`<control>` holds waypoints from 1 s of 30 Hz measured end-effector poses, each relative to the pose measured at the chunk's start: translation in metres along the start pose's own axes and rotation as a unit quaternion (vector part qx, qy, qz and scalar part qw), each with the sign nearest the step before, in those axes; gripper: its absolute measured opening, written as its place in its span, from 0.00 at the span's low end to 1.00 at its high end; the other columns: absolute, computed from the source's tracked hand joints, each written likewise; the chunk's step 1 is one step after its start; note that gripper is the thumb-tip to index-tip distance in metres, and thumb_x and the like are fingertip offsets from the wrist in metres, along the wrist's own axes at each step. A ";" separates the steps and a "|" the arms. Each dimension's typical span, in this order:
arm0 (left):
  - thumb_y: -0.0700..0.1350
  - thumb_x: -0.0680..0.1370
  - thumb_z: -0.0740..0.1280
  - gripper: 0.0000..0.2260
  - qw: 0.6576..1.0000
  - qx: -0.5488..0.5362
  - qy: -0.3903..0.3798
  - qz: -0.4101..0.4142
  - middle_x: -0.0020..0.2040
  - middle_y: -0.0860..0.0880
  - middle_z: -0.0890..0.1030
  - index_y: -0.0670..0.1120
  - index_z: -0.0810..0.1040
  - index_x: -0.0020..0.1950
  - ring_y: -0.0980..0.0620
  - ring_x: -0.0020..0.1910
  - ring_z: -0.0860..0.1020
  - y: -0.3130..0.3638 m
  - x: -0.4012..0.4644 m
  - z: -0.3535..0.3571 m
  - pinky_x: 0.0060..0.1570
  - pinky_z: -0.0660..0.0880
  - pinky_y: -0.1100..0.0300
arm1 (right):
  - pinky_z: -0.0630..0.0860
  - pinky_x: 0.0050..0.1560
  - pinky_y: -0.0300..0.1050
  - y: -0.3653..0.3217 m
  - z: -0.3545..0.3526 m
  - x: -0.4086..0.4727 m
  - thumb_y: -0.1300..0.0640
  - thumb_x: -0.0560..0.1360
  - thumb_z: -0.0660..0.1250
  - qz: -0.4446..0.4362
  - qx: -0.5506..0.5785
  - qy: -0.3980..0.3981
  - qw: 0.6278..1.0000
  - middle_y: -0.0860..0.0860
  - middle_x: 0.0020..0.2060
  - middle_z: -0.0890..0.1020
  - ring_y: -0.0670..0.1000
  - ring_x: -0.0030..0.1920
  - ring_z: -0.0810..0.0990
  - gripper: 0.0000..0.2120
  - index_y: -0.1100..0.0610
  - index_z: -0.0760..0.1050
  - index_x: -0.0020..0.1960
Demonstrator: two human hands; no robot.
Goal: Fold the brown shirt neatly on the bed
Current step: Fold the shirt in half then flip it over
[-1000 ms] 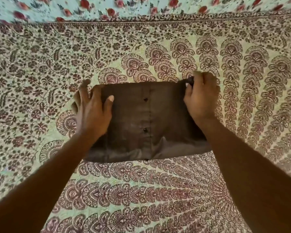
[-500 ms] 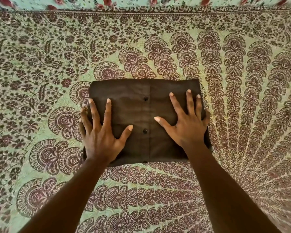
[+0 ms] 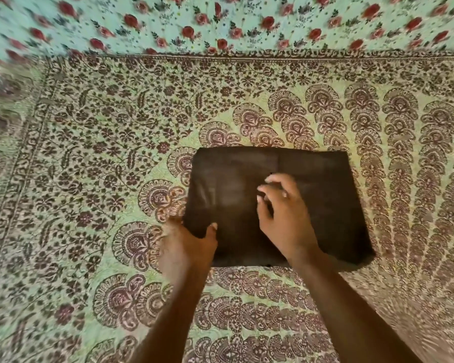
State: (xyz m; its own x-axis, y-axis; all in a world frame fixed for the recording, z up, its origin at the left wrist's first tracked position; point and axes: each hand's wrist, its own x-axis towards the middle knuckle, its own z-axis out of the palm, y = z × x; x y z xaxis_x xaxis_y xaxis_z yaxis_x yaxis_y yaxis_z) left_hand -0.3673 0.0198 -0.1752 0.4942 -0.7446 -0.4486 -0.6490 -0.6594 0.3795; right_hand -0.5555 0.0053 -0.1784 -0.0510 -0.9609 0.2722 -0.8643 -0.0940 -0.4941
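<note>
Two hands over one brown shirt, folded into a rectangle, long axis left-right, on the bedspread. Left hand gripped near-left corner, thumb on top; right hand hovered mid-shirt, fingers loosely curled, empty.

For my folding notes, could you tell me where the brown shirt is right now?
In the head view the brown shirt lies folded, centre-right on the patterned bedspread, with the left hand at its near-left corner.
</note>
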 end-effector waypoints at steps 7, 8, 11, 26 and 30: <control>0.45 0.72 0.77 0.06 0.946 -0.264 -0.138 0.130 0.36 0.51 0.84 0.46 0.82 0.43 0.56 0.37 0.82 0.013 -0.002 -0.022 0.39 0.81 0.55 | 0.67 0.35 0.47 -0.068 0.021 0.049 0.45 0.85 0.62 0.181 0.050 -0.216 0.958 0.53 0.35 0.78 0.53 0.34 0.79 0.21 0.59 0.75 0.42; 0.44 0.70 0.75 0.07 0.918 -0.326 -0.181 0.132 0.38 0.45 0.85 0.42 0.83 0.43 0.52 0.38 0.84 0.013 -0.005 -0.022 0.41 0.83 0.50 | 0.68 0.37 0.47 -0.078 0.015 0.059 0.41 0.85 0.58 0.172 0.005 -0.258 0.951 0.56 0.39 0.80 0.58 0.39 0.81 0.23 0.60 0.77 0.49; 0.38 0.70 0.71 0.14 0.808 -0.468 -0.332 0.131 0.53 0.38 0.85 0.38 0.83 0.54 0.41 0.56 0.84 0.004 -0.013 -0.020 0.59 0.80 0.43 | 0.72 0.37 0.47 -0.102 0.003 0.082 0.31 0.81 0.57 0.220 0.054 -0.351 0.909 0.59 0.42 0.81 0.60 0.44 0.81 0.21 0.45 0.77 0.44; 0.58 0.79 0.63 0.20 0.826 -0.469 -0.312 0.001 0.60 0.51 0.85 0.48 0.80 0.64 0.51 0.61 0.83 -0.076 -0.040 -0.052 0.66 0.74 0.46 | 0.85 0.49 0.48 -0.111 -0.071 0.039 0.53 0.64 0.85 0.307 0.304 -0.244 0.868 0.48 0.48 0.88 0.49 0.48 0.87 0.22 0.53 0.82 0.55; 0.49 0.87 0.54 0.18 0.821 -0.482 -0.306 0.024 0.44 0.57 0.87 0.46 0.84 0.55 0.54 0.49 0.82 -0.095 -0.039 -0.087 0.53 0.74 0.55 | 0.83 0.43 0.39 -0.180 -0.119 0.008 0.64 0.64 0.80 0.214 0.471 -0.228 0.825 0.47 0.42 0.89 0.46 0.44 0.88 0.12 0.54 0.85 0.46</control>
State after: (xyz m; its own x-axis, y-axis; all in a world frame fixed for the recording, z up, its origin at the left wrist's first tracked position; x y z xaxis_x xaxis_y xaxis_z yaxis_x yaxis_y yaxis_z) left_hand -0.2741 0.1025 -0.1234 -0.0920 -0.7752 -0.6250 0.2459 -0.6259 0.7401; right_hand -0.4599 0.0454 0.0109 0.1292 -0.9362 -0.3267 -0.0319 0.3254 -0.9450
